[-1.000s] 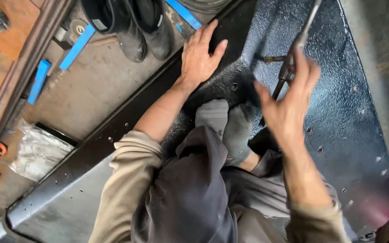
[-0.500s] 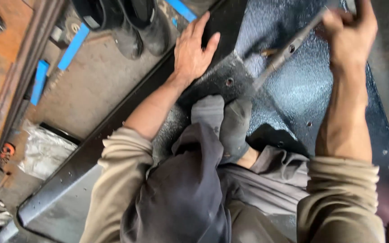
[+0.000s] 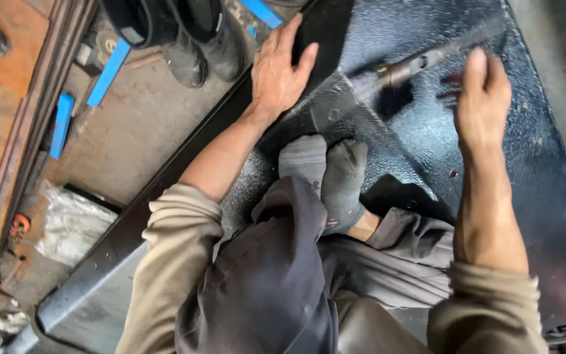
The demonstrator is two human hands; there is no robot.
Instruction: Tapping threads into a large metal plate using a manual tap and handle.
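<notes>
I sit on a large black textured metal plate (image 3: 525, 170), my feet in grey socks (image 3: 325, 174) resting on it. My left hand (image 3: 283, 69) lies flat with fingers spread on the plate's left edge. My right hand (image 3: 483, 95) is raised over the plate at the upper right. It grips a long metal tool (image 3: 414, 64), which is blurred by motion. The tool's thick end points down-left towards a grey worn patch (image 3: 335, 111) between my hands. The grip itself is blurred.
A pair of black boots (image 3: 178, 33) stands on the concrete floor beyond the plate's edge. Blue strips (image 3: 109, 72) lie by a rusty rail (image 3: 31, 131) at left. A crumpled clear plastic bag (image 3: 73, 223) lies at the lower left.
My right hand lifted the tool from beside my feet up to the far right, and now it has come lower again. The left hand stayed flat on the plate's edge.
</notes>
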